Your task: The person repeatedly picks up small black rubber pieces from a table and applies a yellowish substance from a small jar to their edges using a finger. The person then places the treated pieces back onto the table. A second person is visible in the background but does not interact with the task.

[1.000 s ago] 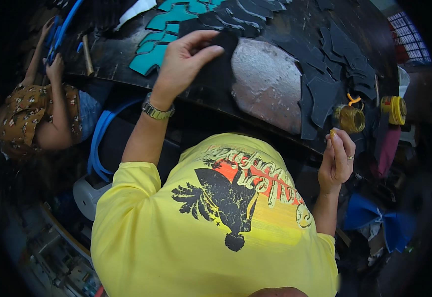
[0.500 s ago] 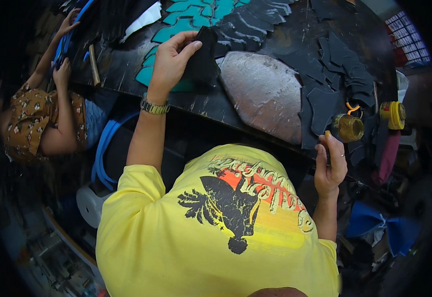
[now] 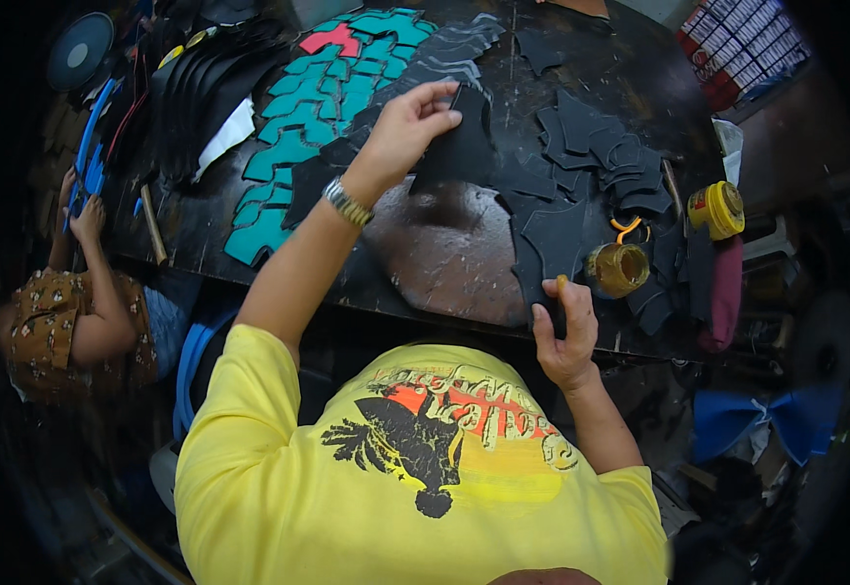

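My left hand, with a metal-band watch at the wrist, pinches the upper edge of a flat cut black piece. It hangs over the far part of a worn, brownish smooth slab on the dark table. My right hand is raised at the table's near edge, thumb and fingers apart and nothing in it. Yellowish-brown paste coats its index fingertip. Just beyond it is a jar with similar paste smeared inside, next to cut black pieces.
Rows of green cut pieces lie left of centre, beside a white sheet and a wooden stick. A yellow container and orange-handled scissors are at right. A co-worker handles blue strips at far left.
The view has shifted. My left hand has carried the black piece rightward, from beside the slab to over its far part. My right hand stays raised near the jar, its fingers still apart.
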A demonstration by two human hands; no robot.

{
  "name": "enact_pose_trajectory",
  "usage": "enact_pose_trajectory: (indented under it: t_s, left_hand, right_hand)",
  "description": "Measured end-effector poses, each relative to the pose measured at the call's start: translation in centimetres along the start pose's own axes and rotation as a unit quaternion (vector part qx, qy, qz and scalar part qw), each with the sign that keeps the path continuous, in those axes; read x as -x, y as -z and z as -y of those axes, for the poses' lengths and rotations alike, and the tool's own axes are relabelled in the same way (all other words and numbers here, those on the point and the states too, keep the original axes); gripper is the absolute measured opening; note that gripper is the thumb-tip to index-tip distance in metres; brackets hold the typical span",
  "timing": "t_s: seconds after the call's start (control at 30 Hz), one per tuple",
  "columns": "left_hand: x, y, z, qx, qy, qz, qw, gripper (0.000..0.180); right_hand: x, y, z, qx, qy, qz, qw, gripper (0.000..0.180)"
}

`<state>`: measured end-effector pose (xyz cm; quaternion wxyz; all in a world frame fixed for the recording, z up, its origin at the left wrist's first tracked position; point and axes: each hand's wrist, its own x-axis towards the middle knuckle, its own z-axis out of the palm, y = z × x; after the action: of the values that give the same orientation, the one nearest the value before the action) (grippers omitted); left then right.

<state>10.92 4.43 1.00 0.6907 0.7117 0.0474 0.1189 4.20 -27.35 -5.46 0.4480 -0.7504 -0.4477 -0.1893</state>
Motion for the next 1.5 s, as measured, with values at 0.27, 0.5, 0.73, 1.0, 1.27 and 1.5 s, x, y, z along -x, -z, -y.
enact_pose_trajectory:
  t_s: [0.27, 0.5, 0.73, 1.0, 1.27, 1.5]
  left_hand:
    - [-18.6, -4.9, 6.0, -0.129, -0.079, -0.078, 0.985, 0.047]
    - [-31.7, -8.8, 12.7, -0.229, -0.152, -0.196, 0.941, 0.033]
    - [-31.8, -10.5, 14.0, -0.347, -0.159, -0.223, 0.897, 0.04]
    - [-23.1, -10.6, 9.9, -0.425, -0.192, -0.038, 0.884, 0.039]
    - [-7.3, -4.6, 3.9, -0.446, -0.094, 0.3, 0.838, 0.051]
    - [-3.2, -4.1, 5.1, -0.437, -0.041, 0.183, 0.88, 0.077]
  right_hand:
    - [0.5, -0.9, -0.8, 0.027, 0.016, -0.023, 0.999, 0.055]
    - [1.5, -0.7, -1.3, -0.034, -0.067, -0.021, 0.997, 0.072]
    - [1.6, -0.8, -1.6, -0.063, -0.074, -0.018, 0.995, 0.081]
    - [1.5, -0.7, -1.4, -0.04, -0.094, -0.002, 0.995, 0.078]
    - [1.1, -1.0, -1.5, -0.028, -0.029, -0.032, 0.999, 0.071]
    - [-2.1, 4.3, 0.9, 0.038, -0.009, -0.09, 0.995, 0.044]
